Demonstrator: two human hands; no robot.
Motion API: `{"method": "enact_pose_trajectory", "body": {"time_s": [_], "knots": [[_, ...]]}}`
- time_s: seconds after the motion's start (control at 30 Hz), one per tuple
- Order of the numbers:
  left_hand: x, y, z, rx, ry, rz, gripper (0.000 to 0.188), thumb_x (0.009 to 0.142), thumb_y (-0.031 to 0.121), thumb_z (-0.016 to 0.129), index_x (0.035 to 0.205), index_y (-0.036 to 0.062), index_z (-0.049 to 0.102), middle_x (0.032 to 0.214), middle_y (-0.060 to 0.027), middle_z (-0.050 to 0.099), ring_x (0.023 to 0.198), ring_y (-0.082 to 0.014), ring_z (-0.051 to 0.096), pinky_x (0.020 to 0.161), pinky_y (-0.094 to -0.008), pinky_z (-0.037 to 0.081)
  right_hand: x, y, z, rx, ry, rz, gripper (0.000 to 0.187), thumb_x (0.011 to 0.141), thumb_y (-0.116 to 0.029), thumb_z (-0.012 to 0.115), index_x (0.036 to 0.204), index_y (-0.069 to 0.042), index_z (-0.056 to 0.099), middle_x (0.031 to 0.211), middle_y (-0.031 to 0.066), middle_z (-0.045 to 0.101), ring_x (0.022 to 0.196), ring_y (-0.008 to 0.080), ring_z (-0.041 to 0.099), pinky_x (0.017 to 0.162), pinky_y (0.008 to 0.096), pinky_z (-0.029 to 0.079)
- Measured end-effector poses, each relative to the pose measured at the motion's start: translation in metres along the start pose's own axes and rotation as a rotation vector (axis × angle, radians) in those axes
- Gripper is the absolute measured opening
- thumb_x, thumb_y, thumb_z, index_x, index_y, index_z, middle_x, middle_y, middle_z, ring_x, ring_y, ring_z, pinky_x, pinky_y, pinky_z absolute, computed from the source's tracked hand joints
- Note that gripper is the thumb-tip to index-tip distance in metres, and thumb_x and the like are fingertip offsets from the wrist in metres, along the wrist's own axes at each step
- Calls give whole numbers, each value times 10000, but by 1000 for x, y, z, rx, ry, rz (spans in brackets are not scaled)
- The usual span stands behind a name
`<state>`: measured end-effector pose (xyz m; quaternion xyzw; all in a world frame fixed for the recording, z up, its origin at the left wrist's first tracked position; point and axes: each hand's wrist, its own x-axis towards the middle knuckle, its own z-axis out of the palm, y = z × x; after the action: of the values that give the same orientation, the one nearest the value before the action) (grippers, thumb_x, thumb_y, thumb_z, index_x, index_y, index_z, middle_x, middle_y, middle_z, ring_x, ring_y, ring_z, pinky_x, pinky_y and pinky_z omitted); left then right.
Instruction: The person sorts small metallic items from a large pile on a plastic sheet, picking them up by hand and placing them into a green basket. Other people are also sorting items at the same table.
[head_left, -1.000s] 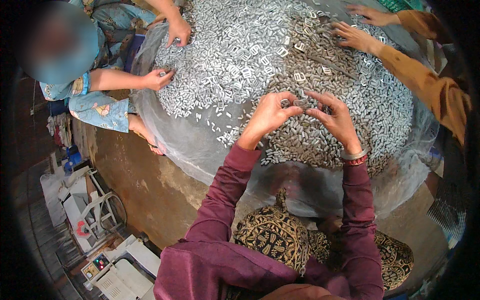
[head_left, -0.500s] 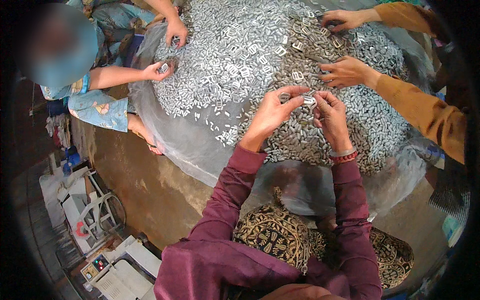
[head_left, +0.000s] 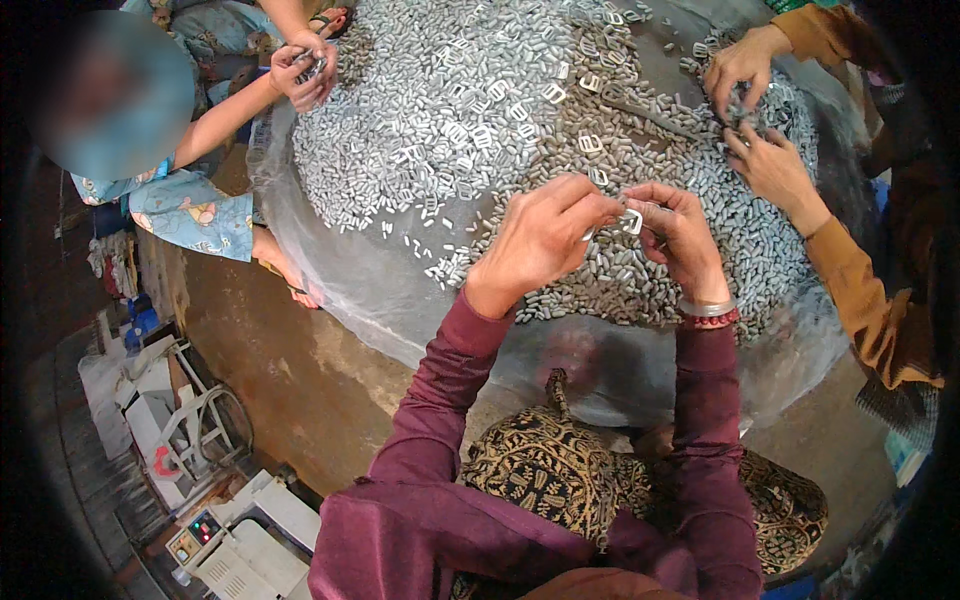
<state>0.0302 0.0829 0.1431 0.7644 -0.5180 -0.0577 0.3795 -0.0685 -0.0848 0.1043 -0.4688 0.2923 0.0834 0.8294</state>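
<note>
Above a heap of small grey pellets (head_left: pixel 600 275), my left hand (head_left: pixel 535 235) and my right hand (head_left: pixel 685 235) meet fingertip to fingertip. A pale metal buckle (head_left: pixel 633 221) with a slotted frame is pinched in the right fingers, and the left fingertips reach its edge. Under my curled left fingers shows the light edge of another buckle (head_left: pixel 588 235), mostly hidden by the hand. Just beyond my fingertips a loose buckle (head_left: pixel 598 176) lies on the pellets, and a second loose buckle (head_left: pixel 590 144) rests farther off.
The heap lies on a clear plastic sheet (head_left: pixel 400 300), with several more buckles scattered over it. At the far left, a co-worker's hands (head_left: pixel 305 75) are together. Another person's hands (head_left: pixel 765 150) work at the right, near a thin dark bar (head_left: pixel 655 118). White machines (head_left: pixel 250 545) stand lower left.
My hands have turned, the left palm now facing down and the right shifted slightly right. The left co-worker's hands came together; the right co-worker's moved rightward, uncovering the dark bar.
</note>
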Motion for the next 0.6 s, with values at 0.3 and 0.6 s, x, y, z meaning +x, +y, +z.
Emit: {"method": "enact_pose_trajectory", "body": {"time_s": [0.3,0.6], "knots": [[-30,-55,18,44,242,-599,211,814,73,650,1022,37,662,908,-102,673,823,-193,646,742,-300,488,19,1,5,-454,205,-179,174,827,-112,617,959,-3,649,658,2,571,482,30,448,375,192,303],[-23,-31,45,-290,11,-533,448,715,150,762,1095,43,550,863,-61,670,788,-143,621,667,-289,460,10,2,-2,-72,138,-133,420,826,-63,598,1235,-12,518,646,-17,504,493,39,423,370,196,288]]}}
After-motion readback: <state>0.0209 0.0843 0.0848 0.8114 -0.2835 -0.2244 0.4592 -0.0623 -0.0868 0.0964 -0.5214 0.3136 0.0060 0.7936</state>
